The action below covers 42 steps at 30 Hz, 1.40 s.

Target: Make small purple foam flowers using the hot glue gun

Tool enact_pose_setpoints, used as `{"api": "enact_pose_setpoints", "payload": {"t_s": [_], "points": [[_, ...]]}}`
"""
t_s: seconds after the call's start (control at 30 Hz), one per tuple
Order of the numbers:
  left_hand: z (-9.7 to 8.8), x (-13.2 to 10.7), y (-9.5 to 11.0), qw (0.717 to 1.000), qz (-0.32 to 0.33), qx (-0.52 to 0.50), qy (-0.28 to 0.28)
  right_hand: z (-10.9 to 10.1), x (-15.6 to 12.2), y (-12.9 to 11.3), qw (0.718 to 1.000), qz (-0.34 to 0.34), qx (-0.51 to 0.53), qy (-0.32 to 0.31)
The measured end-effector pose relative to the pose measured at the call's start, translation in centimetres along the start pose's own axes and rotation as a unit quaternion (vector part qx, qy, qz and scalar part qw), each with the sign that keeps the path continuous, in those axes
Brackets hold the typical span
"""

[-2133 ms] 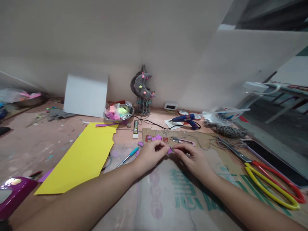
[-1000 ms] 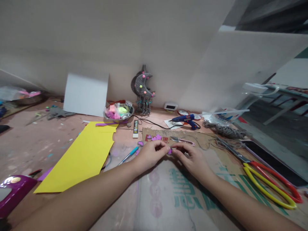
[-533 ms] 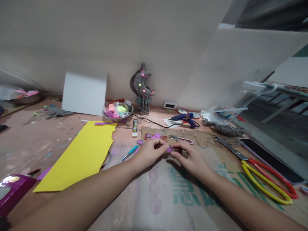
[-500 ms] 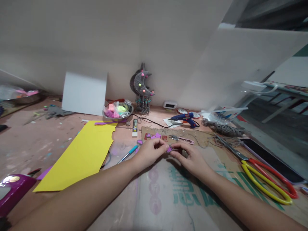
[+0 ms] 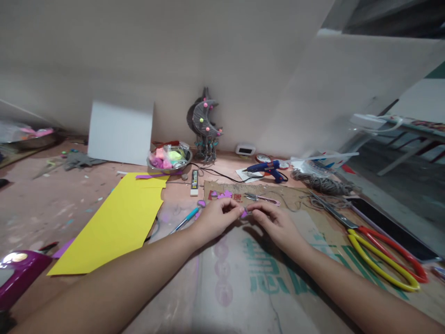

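My left hand [image 5: 217, 217] pinches a small purple cut-out piece [image 5: 244, 213] between thumb and index finger. Close by on the right, the thumb and fingers of my right hand [image 5: 273, 221] are drawn together on what looks like thin grey yarn [image 5: 248, 210] at the piece's edge. The fingers partly hide both. Just beyond lie purple flower shapes [image 5: 225, 194] and a small purple heart [image 5: 201, 203]. A blue pen [image 5: 186, 219] rests left of my left hand. Small thread snips [image 5: 262, 199] lie behind my right hand.
Yellow paper [image 5: 111, 227] covers the left side. Large scissors [image 5: 378, 255] and a phone [image 5: 392, 229] lie right. Behind are a blue glue gun [image 5: 266, 168], grey yarn bundle [image 5: 320, 182], metal bowl [image 5: 151, 168] with colourful clay and a grey moon ornament [image 5: 201, 118].
My right fingers have drawn slightly back to the right from the purple piece, with the thumb closer to the index finger. My left hand keeps its pinch. The view shifts slightly.
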State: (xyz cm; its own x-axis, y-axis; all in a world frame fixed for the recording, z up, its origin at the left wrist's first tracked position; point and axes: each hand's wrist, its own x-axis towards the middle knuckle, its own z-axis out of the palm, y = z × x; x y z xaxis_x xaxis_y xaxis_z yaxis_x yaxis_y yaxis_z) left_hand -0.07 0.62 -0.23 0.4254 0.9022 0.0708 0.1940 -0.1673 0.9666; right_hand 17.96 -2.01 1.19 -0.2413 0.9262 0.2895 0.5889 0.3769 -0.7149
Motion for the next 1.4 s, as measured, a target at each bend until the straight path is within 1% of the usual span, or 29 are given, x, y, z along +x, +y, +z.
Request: {"api": "enact_pose_setpoints", "payload": {"t_s": [0.2, 0.27, 0.33, 0.43, 0.5, 0.7, 0.77, 0.9, 1.0, 1.13, 1.23, 1.4], "points": [[0.0, 0.1, -0.4, 1.0, 0.022, -0.004, -0.017, 0.2, 0.2, -0.1, 0.999, 0.001, -0.017, -0.027], [0.0, 0.2, -0.5, 0.999, 0.027, -0.023, -0.019, 0.2, 0.2, -0.1, 1.0, 0.016, -0.008, -0.02], [0.1, 0.2, -0.5, 0.999, 0.029, -0.032, -0.008, 0.2, 0.1, -0.1, 0.999, 0.039, 0.002, 0.004], [0.1, 0.0, -0.1, 1.0, 0.02, -0.002, 0.003, 0.0, 0.1, 0.1, 0.997, 0.055, 0.004, 0.055], [0.1, -0.2, 0.1, 1.0, 0.017, 0.02, 0.001, 0.0, 0.2, 0.1, 0.996, 0.055, 0.005, 0.07], [0.2, -0.3, 0.2, 1.0, 0.019, 0.023, -0.002, 0.2, 0.2, -0.2, 0.997, 0.068, 0.01, 0.043], [0.2, -0.2, 0.0, 0.999, 0.023, 0.024, 0.002, 0.2, 0.1, -0.1, 0.997, 0.062, 0.009, 0.034], [0.2, -0.1, -0.3, 0.999, 0.034, 0.021, 0.005, 0.1, 0.1, 0.5, 0.999, 0.014, -0.012, 0.041], [0.1, 0.0, -0.5, 0.999, 0.036, 0.019, 0.009, 0.1, 0.1, 0.8, 0.999, -0.008, -0.037, 0.039], [0.2, 0.0, -0.5, 0.999, 0.039, 0.017, 0.015, 0.1, 0.1, 0.7, 0.997, -0.022, -0.062, 0.04], [0.2, -0.1, -0.5, 0.999, 0.037, 0.019, 0.02, 0.1, 0.1, 0.6, 0.997, -0.026, -0.06, 0.048], [0.2, -0.2, -0.3, 0.999, 0.038, 0.029, 0.02, 0.0, -0.1, 0.5, 0.997, -0.021, -0.054, 0.041]]}}
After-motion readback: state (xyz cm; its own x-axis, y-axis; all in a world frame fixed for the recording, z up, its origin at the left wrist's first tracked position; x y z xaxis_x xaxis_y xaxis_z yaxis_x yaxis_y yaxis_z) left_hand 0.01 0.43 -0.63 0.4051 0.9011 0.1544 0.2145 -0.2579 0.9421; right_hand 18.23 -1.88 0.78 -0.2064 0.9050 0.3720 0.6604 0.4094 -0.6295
